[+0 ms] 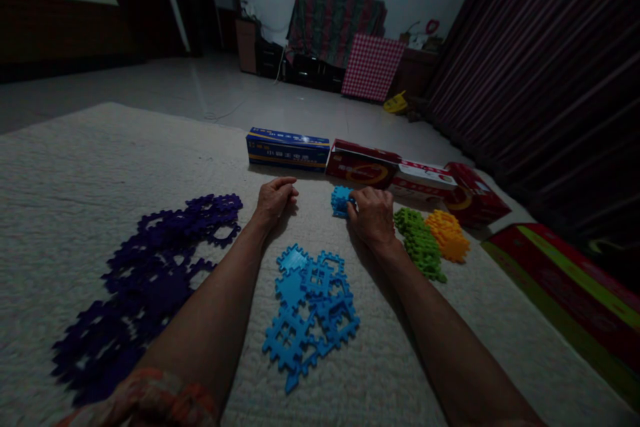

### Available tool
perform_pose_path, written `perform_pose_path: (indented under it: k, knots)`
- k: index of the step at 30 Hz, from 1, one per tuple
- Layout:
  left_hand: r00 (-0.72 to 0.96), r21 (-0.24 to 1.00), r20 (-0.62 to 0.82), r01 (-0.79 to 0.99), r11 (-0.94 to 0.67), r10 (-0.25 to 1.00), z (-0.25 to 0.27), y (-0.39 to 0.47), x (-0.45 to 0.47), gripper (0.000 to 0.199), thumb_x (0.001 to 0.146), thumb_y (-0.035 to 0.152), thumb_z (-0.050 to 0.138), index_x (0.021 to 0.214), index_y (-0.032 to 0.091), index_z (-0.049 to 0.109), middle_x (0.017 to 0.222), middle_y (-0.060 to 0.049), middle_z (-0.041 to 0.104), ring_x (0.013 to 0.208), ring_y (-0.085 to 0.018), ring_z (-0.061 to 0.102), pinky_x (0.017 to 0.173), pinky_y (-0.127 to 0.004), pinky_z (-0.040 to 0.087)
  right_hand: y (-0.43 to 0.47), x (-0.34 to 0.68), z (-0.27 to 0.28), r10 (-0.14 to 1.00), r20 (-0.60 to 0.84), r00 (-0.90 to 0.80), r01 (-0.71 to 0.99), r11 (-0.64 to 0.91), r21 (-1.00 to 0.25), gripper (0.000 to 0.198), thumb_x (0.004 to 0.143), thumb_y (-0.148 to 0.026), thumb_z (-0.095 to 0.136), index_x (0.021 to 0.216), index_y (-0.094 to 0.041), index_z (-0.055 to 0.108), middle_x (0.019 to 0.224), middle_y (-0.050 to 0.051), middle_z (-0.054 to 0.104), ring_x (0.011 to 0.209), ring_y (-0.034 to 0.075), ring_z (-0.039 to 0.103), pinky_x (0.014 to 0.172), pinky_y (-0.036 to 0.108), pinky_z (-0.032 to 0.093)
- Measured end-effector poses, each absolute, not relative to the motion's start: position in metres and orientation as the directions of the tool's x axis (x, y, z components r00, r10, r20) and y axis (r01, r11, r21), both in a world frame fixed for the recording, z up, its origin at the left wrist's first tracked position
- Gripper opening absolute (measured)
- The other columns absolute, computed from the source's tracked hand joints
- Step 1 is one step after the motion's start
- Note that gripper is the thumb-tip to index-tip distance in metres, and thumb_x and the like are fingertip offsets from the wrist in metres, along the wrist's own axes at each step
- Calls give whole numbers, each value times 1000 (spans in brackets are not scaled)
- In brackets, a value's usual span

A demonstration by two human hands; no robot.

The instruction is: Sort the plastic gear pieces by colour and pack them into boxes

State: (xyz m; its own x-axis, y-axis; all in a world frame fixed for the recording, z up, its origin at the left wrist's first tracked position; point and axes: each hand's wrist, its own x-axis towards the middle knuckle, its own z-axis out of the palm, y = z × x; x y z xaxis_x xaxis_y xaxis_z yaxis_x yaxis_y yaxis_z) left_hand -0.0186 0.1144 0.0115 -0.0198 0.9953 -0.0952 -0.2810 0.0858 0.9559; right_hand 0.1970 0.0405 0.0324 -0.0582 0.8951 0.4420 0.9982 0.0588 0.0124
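My right hand (373,213) is closed at the right end of a short stack of light-blue, notched interlocking plastic pieces (341,201). Its fingertips are partly hidden against the stack. My left hand (277,202) rests on the pale quilted mat with its fingers curled in, and nothing shows in it. Between my forearms lies a loose spread of more light-blue interlocking pieces (313,307), some solid and some with open frames. A row of green pieces (419,245) stands just right of my right wrist, with orange pieces (447,235) beside it.
Dark purple pieces (160,280) lie heaped left of my left forearm. Beyond my hands, a blue box (289,149) and dark red boxes (363,163) form a row on the mat (165,160). A large red and green box (570,300) lies at the right, near a dark curtain.
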Motion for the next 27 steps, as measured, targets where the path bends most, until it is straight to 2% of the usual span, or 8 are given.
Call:
perform_pose_path:
  k: [4, 7, 13, 16, 18, 22, 27]
  knots:
    - [-23, 952, -121, -286, 110, 992, 16, 112, -19, 23, 70, 8, 66, 92, 13, 70, 64, 0, 65, 47, -8, 55, 44, -17, 41, 37, 194, 36, 895, 445, -33, 999, 46, -18, 17, 93, -23, 60, 105, -18, 71, 109, 15, 69, 104, 32, 55, 97, 47, 34]
    - [-29, 945, -123, -309, 108, 992, 17, 113, -20, 24, 74, 6, 62, 96, 13, 69, 65, 0, 65, 48, -7, 55, 45, -17, 40, 33, 190, 40, 905, 419, -66, 991, 109, -80, 18, 93, -22, 60, 105, -17, 72, 109, 16, 68, 102, 31, 56, 94, 45, 38]
    - [-59, 924, -142, -367, 111, 988, 17, 117, -24, 25, 75, 7, 62, 99, 14, 66, 67, 1, 65, 51, -7, 55, 46, -17, 39, 21, 164, 40, 934, 156, -321, 839, 357, -410, 17, 91, -17, 60, 95, -19, 75, 93, 7, 70, 84, 20, 61, 79, 31, 45]
    - [-62, 914, -140, -392, 105, 988, 17, 117, -25, 26, 74, 8, 62, 100, 13, 66, 67, 1, 65, 52, -7, 55, 46, -16, 38, 15, 143, 38, 903, 83, -422, 767, 404, -498, 18, 89, -15, 61, 98, -20, 76, 92, 5, 70, 82, 17, 62, 76, 28, 45]
    - [-63, 911, -140, -398, 104, 988, 17, 117, -25, 26, 74, 8, 61, 99, 13, 66, 66, 1, 64, 52, -7, 55, 46, -16, 37, 11, 131, 37, 889, 41, -457, 761, 414, -500, 20, 88, -17, 63, 102, -20, 76, 93, 5, 70, 82, 17, 62, 75, 27, 44]
    - [-56, 908, -133, -406, 99, 990, 16, 117, -24, 25, 74, 8, 61, 98, 13, 66, 66, 0, 65, 52, -8, 56, 46, -16, 37, 8, 119, 39, 884, -27, -467, 810, 416, -413, 23, 89, -22, 64, 108, -20, 76, 97, 7, 69, 85, 19, 61, 77, 29, 43]
    - [-50, 913, -116, -400, 87, 992, 15, 118, -25, 28, 70, 11, 62, 97, 13, 66, 66, 1, 65, 51, -7, 55, 45, -16, 37, 8, 122, 43, 881, -56, -469, 801, 398, -447, 15, 85, -17, 64, 94, -17, 75, 92, 7, 69, 81, 18, 60, 74, 28, 42]
